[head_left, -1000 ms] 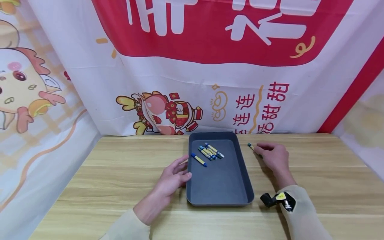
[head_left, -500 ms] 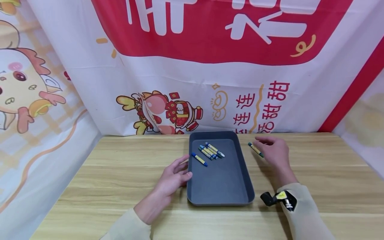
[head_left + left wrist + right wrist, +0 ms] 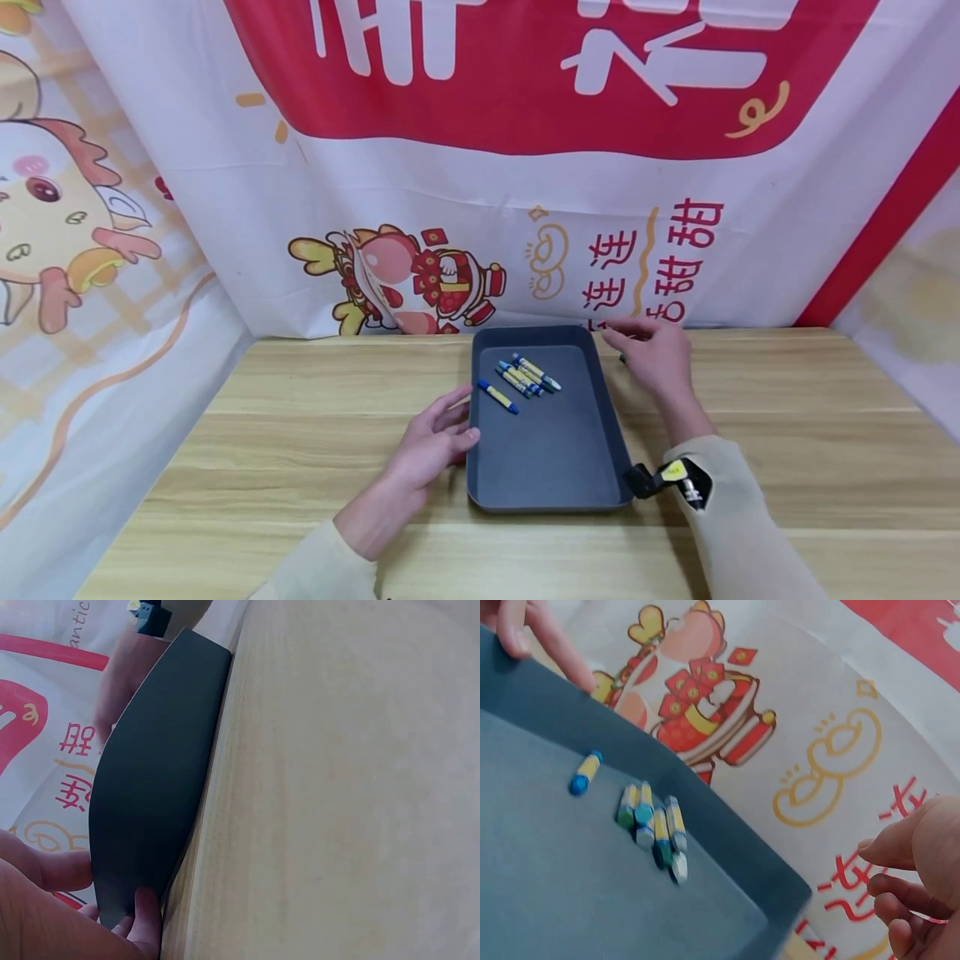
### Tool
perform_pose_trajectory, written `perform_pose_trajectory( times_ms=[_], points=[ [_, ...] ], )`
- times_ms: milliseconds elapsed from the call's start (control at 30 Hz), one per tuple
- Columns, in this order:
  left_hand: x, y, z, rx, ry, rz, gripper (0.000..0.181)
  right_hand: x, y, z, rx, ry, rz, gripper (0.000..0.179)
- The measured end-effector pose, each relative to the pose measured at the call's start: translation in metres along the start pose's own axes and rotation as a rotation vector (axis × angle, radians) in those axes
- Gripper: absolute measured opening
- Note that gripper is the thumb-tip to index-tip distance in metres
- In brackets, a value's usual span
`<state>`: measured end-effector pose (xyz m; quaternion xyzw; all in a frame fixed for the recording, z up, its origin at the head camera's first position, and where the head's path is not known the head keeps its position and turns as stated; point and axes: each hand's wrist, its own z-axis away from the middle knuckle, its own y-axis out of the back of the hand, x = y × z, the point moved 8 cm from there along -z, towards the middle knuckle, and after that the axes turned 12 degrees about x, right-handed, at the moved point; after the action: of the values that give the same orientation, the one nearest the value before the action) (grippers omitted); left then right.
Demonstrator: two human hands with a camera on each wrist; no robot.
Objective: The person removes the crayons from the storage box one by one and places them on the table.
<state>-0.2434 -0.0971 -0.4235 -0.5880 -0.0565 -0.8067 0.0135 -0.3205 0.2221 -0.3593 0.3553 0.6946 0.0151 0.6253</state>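
Observation:
A dark grey rectangular tray (image 3: 551, 467) lies on the table. In it, several yellow-wrapped crayons (image 3: 528, 377) lie side by side toward the far end, and a blue crayon (image 3: 498, 397) rests apart from them near the left wall. My left hand (image 3: 429, 446) touches the tray's left side with its thumb and fingers; the left wrist view shows fingertips against the outer wall. Just beyond the far right corner of the tray, my right hand (image 3: 658, 360) holds nothing, its thumb and fingers apart. It covers most of a green-tipped crayon (image 3: 622, 359) on the table.
The pale wooden table (image 3: 315, 450) ends against a white printed cloth (image 3: 420, 192) with red lettering and cartoon figures. Another printed cloth (image 3: 112, 275) hangs on the left. A small black camera (image 3: 671, 481) is worn on the right wrist.
The right hand pinched the green-tipped crayon on the table, let it go there, and has moved left toward the tray's far right corner. The left hand and tray have barely moved.

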Motion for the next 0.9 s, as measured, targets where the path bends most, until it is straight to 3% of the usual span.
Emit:
perform_pose_trajectory(
  times_ms=[400, 700, 900],
  points=[
    [0.000, 0.000, 0.000, -0.001, -0.001, 0.004, 0.069, -0.038, -0.034, 0.006, -0.053, 0.052, -0.027, 0.031],
    [0.000, 0.000, -0.001, -0.001, 0.000, -0.006, 0.069, -0.044, -0.060, 0.012, -0.098, 0.081, -0.035, 0.027],
    [0.000, 0.000, -0.001, -0.002, -0.002, -0.001, 0.068, -0.043, -0.074, 0.018, -0.149, 0.056, -0.043, 0.027]
  ],
)
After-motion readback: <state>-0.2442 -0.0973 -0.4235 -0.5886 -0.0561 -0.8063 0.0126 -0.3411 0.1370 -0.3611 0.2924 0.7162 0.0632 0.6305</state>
